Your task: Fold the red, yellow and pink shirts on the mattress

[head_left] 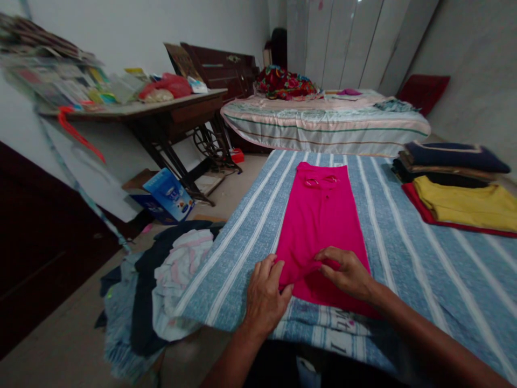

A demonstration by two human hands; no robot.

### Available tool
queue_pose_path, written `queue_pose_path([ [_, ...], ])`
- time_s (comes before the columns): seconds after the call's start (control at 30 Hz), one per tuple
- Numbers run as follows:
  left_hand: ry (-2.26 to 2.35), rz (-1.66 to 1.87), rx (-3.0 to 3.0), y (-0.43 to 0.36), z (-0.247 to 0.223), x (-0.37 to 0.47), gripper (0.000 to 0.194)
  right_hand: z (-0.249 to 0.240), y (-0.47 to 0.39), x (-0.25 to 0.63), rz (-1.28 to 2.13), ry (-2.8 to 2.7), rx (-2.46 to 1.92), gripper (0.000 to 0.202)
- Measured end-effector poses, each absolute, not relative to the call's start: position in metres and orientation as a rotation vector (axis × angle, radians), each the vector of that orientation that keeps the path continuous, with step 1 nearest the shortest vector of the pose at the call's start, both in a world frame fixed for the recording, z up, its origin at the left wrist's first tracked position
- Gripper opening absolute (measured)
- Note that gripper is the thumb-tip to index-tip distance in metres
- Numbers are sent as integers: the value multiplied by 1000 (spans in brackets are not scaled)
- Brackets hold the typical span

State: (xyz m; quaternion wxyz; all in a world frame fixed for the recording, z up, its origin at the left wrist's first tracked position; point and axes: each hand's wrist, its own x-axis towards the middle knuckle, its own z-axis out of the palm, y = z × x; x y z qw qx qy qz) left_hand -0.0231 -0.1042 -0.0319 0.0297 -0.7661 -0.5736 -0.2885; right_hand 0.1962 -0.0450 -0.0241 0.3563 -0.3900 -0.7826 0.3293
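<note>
Head view: my left hand [264,302] and right hand [346,274] fingers pinch the near hem of the pink garment [321,215] lying on the striped bed [424,258]; uneven pull risks a skewed crease

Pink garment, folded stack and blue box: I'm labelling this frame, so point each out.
pink garment [319,215], head view, middle of the cloth.
folded stack [464,205], head view, yellow top piece.
blue box [167,195], head view, printed face.
</note>
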Motion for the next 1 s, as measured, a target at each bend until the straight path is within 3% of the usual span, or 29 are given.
queue_pose_path([
  [0.4, -1878, -938, -2289, -100, -45, -40, 35, -19, -45, 197, 868, -1973, -1039, 13],
  [0.77, -2482, -755, -2093, -94, -23, -33, 22, -24, -50, 194, 908, -1880, -1098, 14],
  [1.0, -2678, -675, -1950, -96, -19, -23, 28, -31, -56, 193, 937, -1901, -1098, 15],
])
